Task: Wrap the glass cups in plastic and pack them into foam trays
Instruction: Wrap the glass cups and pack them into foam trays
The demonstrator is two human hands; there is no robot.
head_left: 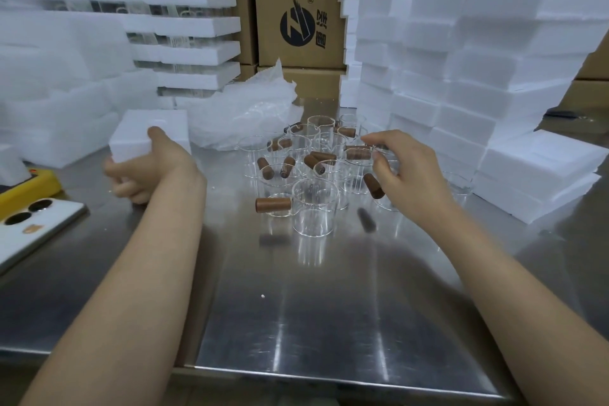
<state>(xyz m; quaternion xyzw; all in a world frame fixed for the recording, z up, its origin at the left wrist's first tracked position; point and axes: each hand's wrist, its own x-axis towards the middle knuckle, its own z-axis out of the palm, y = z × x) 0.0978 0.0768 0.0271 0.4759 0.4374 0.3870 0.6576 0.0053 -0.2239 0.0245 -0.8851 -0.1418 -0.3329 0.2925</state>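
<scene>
Several clear glass cups (pixel 314 208) with brown wooden handles stand clustered on the steel table (pixel 296 306), mid-frame. My right hand (pixel 408 175) hovers over the cluster's right side, thumb and fingers curled round the rim of one glass cup (pixel 384 199) whose handle points toward me. My left hand (pixel 145 171) grips the near edge of a white foam tray (pixel 155 128) lying on the table at the left. A crumpled heap of clear plastic bags (pixel 244 109) lies behind the cups.
Tall stacks of white foam trays (pixel 461 76) rise at the right, close to the cups. Stacked foam trays holding glass (pixel 184 26) fill the back left. Cardboard boxes (pixel 296 10) stand behind. A white phone (pixel 33 227) and a yellow object (pixel 29 184) lie at the left edge.
</scene>
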